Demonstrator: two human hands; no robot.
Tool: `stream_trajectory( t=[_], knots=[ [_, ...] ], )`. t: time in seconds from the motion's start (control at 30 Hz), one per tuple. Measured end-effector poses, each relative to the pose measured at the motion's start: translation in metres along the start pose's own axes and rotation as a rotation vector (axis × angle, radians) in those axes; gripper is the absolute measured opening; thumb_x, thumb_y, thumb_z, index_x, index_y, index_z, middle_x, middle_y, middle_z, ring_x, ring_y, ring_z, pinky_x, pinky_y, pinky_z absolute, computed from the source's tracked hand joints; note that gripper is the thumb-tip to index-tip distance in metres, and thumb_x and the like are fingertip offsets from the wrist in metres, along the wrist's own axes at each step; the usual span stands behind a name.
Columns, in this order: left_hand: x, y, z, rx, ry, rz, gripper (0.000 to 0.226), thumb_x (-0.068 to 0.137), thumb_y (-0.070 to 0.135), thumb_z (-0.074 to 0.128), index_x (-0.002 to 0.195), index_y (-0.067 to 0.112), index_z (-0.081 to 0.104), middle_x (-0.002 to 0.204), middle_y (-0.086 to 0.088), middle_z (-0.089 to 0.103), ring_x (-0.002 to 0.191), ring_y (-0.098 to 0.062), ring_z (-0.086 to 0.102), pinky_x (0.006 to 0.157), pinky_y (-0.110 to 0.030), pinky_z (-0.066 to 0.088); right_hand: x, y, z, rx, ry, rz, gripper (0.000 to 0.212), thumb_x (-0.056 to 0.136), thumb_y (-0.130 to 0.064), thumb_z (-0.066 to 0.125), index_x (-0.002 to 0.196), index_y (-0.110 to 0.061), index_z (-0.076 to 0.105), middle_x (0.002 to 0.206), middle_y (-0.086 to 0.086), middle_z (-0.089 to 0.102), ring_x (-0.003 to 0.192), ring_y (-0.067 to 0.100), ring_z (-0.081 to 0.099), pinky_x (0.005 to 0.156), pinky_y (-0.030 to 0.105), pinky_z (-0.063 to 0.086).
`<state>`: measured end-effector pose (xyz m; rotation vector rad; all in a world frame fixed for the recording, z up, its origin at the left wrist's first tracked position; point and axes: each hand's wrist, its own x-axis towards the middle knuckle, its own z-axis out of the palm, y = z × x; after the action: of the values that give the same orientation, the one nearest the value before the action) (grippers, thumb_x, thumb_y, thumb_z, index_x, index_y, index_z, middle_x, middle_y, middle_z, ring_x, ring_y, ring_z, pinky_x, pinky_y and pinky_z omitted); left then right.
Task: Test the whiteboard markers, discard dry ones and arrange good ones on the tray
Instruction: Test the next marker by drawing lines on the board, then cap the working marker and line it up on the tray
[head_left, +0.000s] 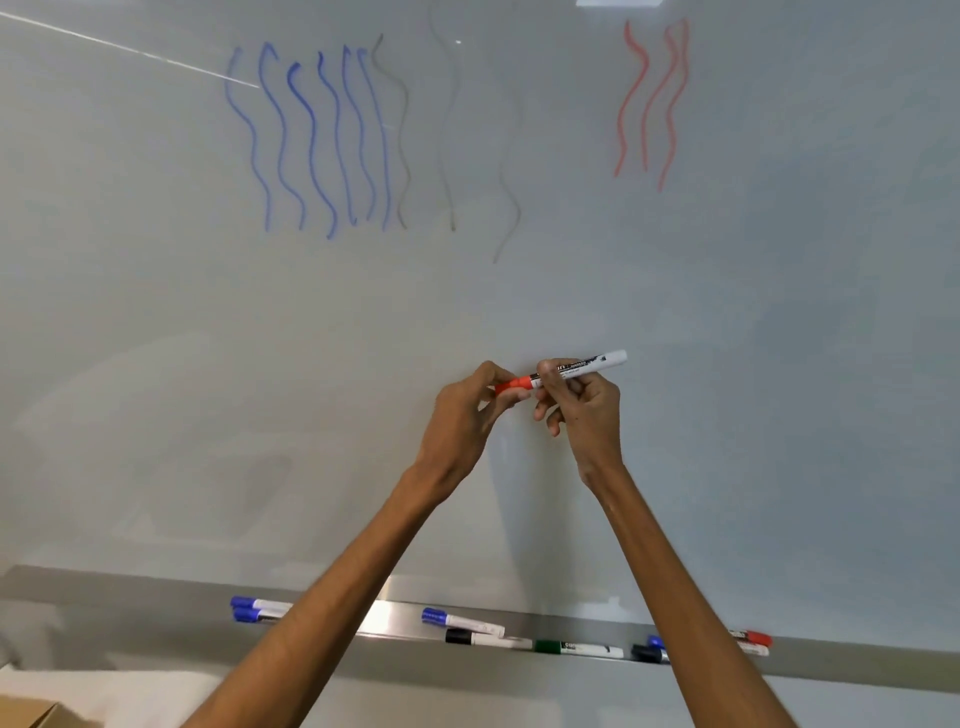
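A red marker (587, 366) is held level in front of the whiteboard (311, 338). My right hand (584, 402) grips its white barrel. My left hand (470, 410) pinches its red cap (514, 385) at the left end. Blue wavy test lines (311, 140), faint grey ones (452, 130) and red ones (654, 98) mark the board above. On the metal tray (395, 621) below lie two blue markers (257, 609) at left, a blue marker (460, 619), a black marker (480, 638), a green marker (576, 648), and a black-capped marker (647, 653) partly hidden by my right arm.
A red-capped marker (753, 637) lies at the tray's right end with another marker beside it. A cardboard box corner (36, 714) shows at the bottom left. A white streak of reflected light (130, 49) crosses the board's top left.
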<state>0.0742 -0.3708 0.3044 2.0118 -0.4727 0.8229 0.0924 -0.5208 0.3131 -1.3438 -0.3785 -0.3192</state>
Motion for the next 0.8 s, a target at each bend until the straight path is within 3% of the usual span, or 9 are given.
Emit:
stream_trajectory(
  t=[0.1,0.27,0.43,0.67,0.8],
  knots=[
    [-0.004,-0.002,0.001,-0.141,-0.025,-0.062,0.014,0.09,0.023,0.07,0.096,0.01,0.072,0.086,0.005,0.072,0.071,-0.009,0.071,0.072,-0.024,0.054,-0.004,0.01,-0.002,-0.006,0.032,0.062,0.019,0.093,-0.024,0.067,0.089,-0.006,0.071,0.07,0.004,0.07,0.056,0.016,0.061,0.045,0.023,0.043],
    [-0.009,-0.014,-0.005,-0.053,-0.343,-0.08,0.023,0.094,0.022,0.065,0.114,0.011,0.068,0.089,0.005,0.075,0.084,-0.001,0.071,0.08,-0.014,0.049,-0.01,0.025,-0.008,-0.04,0.057,0.128,0.022,0.093,-0.026,0.067,0.085,-0.005,0.069,0.064,0.005,0.066,0.055,0.016,0.061,0.047,0.024,0.044],
    [-0.017,-0.025,-0.001,0.06,-0.315,-0.021,0.014,0.098,0.009,0.056,0.107,0.006,0.067,0.082,-0.005,0.072,0.071,-0.004,0.071,0.074,-0.029,0.054,-0.016,0.036,-0.003,-0.024,0.086,0.151,0.019,0.092,-0.023,0.07,0.085,-0.005,0.072,0.062,0.004,0.066,0.054,0.016,0.061,0.048,0.022,0.046],
    [-0.019,-0.032,0.0,0.244,-0.369,0.08,0.014,0.097,0.004,0.052,0.095,0.006,0.065,0.076,-0.003,0.068,0.062,-0.003,0.054,0.063,-0.013,0.038,-0.025,0.052,0.003,0.074,0.148,0.217,0.023,0.091,-0.022,0.071,0.082,0.0,0.071,0.063,0.012,0.066,0.054,0.019,0.061,0.049,0.024,0.045],
    [-0.022,-0.035,-0.005,0.243,-0.374,0.079,0.014,0.097,0.008,0.054,0.098,0.006,0.068,0.079,-0.002,0.071,0.068,-0.01,0.063,0.066,-0.015,0.044,-0.021,0.048,0.0,0.005,0.071,0.26,0.025,0.089,-0.026,0.072,0.082,-0.002,0.07,0.063,0.008,0.068,0.054,0.017,0.064,0.048,0.023,0.046]
  ],
)
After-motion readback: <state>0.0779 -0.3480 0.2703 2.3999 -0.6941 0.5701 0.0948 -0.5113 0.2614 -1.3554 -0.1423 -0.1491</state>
